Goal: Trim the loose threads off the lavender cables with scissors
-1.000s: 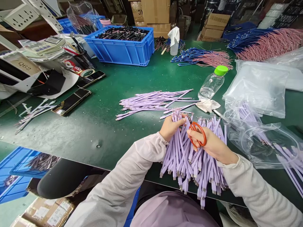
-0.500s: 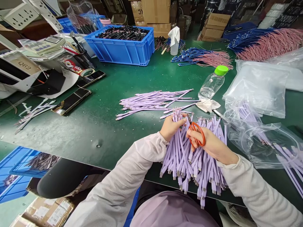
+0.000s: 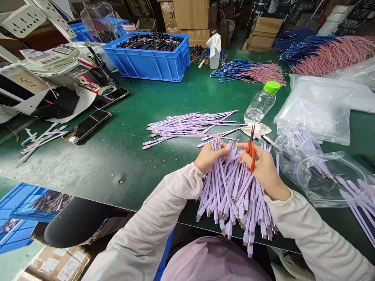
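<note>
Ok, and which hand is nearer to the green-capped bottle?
The right hand, holding the orange-handled scissors, is nearer, on the body side of the green-capped bottle; the left hand is also on that side but farther to the left.

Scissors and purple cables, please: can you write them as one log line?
left hand: holding purple cables | right hand: holding orange-handled scissors, blades pointing away | beyond: green-capped bottle

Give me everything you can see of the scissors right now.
The scissors are small, with orange-red, glossy handles that look plastic-coated, and short, dark metal blades, narrow and slightly parted at the tips. They sit in the right hand, near the thumb and fingers, which partly hide the handles. The blades point up, away from the person, overlapping the white cloth in view; whether they touch it I cannot tell.
</note>
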`<action>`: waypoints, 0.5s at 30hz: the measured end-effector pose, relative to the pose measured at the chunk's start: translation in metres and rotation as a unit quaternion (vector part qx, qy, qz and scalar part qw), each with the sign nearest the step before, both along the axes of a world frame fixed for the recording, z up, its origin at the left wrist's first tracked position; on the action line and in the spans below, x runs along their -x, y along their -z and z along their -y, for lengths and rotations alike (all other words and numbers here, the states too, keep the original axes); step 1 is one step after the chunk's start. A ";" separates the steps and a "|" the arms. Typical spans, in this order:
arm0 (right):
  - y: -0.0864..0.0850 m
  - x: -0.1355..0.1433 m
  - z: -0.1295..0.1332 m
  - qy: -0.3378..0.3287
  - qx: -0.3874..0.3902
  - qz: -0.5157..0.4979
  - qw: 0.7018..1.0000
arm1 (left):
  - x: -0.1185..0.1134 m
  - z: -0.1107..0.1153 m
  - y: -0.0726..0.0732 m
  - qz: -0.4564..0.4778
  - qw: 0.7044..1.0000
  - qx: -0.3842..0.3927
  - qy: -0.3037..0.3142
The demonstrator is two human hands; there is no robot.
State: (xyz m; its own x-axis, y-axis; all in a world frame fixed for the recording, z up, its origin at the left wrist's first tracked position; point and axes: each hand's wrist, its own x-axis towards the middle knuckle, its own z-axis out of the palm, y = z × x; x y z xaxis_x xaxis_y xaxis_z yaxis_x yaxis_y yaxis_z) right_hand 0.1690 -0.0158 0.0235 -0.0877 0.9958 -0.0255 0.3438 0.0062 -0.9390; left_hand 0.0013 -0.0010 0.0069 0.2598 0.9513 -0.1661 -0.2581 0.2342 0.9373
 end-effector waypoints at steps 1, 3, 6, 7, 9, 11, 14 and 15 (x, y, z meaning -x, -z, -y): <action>0.003 -0.002 -0.002 0.004 -0.041 0.024 0.999 | -0.001 0.000 -0.001 0.000 1.000 -0.011 0.005; 0.008 -0.004 -0.004 -0.003 -0.100 0.052 0.994 | -0.002 0.001 -0.002 0.000 1.000 -0.025 0.012; 0.011 -0.006 -0.005 -0.026 -0.142 0.070 0.987 | -0.003 0.001 -0.003 -0.010 0.999 -0.037 0.015; 0.011 -0.006 -0.005 -0.031 -0.151 0.079 0.985 | -0.003 0.000 -0.003 -0.015 0.999 -0.036 0.012; 0.010 -0.005 -0.004 -0.036 -0.166 0.102 0.980 | -0.004 0.000 -0.002 -0.023 0.999 -0.027 -0.002; 0.009 -0.004 -0.003 -0.040 -0.177 0.125 0.976 | -0.004 -0.001 -0.001 -0.027 0.999 -0.012 -0.020; 0.008 -0.004 -0.002 -0.042 -0.186 0.139 0.972 | -0.005 -0.001 0.000 -0.031 0.999 -0.006 -0.031; 0.008 -0.004 -0.002 -0.041 -0.187 0.139 0.972 | -0.005 -0.001 0.000 -0.030 0.999 -0.006 -0.031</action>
State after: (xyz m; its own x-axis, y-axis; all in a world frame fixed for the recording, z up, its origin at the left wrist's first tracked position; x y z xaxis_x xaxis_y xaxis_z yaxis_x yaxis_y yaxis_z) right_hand 0.1732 -0.0136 0.0158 -0.2091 0.9298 0.3031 0.5669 0.3677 -0.7371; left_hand 0.0059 -0.0001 0.0070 0.1899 0.9675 -0.1672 -0.2151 0.2071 0.9544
